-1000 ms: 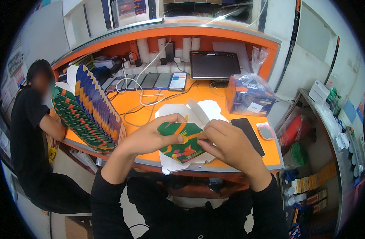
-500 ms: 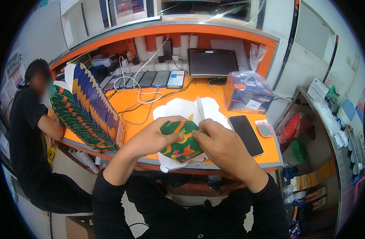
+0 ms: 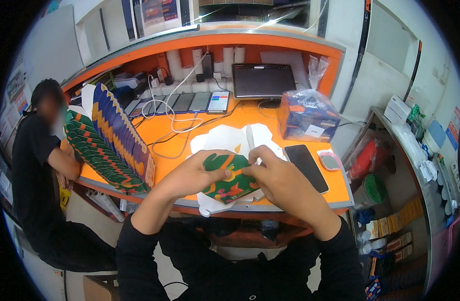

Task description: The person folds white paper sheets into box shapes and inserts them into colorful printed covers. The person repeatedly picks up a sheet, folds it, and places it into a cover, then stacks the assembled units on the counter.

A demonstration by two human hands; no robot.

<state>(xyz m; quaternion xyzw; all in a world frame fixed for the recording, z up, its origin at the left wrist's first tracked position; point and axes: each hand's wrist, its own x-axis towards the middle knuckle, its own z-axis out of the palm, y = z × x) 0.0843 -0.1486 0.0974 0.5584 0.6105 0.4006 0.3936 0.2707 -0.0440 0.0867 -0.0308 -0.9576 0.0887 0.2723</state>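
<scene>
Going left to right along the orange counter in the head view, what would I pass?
Seated person → stack of folded cartons → green carton in both hands → black phone → small pink case.

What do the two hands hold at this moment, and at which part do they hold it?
Both hold one green and orange printed carton: the left hand grips its left edge, the right hand its upper right edge.

Orange counter (image 3: 190, 145) with phone (image 3: 305, 167), cables (image 3: 172, 118)

place: probably a small shop | evidence: orange counter (image 3: 200, 135), monitor (image 3: 263, 80), shelved packaged goods (image 3: 390, 231)
</scene>
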